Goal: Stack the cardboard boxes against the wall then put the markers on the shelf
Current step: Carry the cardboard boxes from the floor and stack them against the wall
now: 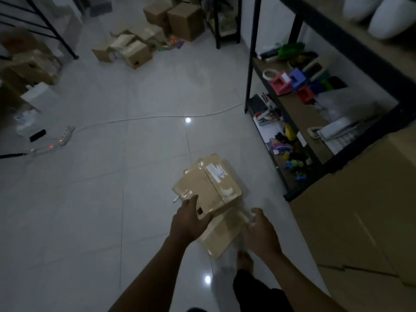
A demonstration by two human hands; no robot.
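A taped cardboard box (211,183) with a white label sits on top of a flatter cardboard box (221,233) on the tiled floor in front of me. My left hand (190,219) grips the near left corner of the upper box, thumb on top. My right hand (258,230) reaches to the right edge of the lower box, fingers loosely curled and blurred; whether it holds the box is unclear. A white marker (176,199) lies on the floor by the upper box's left side. More cardboard boxes (180,21) lie against the far wall, with coloured markers (172,42) beside them.
A black metal shelf (292,104) with coloured items stands to the right. A large cardboard box (360,210) stands at the near right. A power strip (58,143) and white cable cross the floor on the left. Boxes (27,68) pile at far left. My foot (244,261) is below the boxes.
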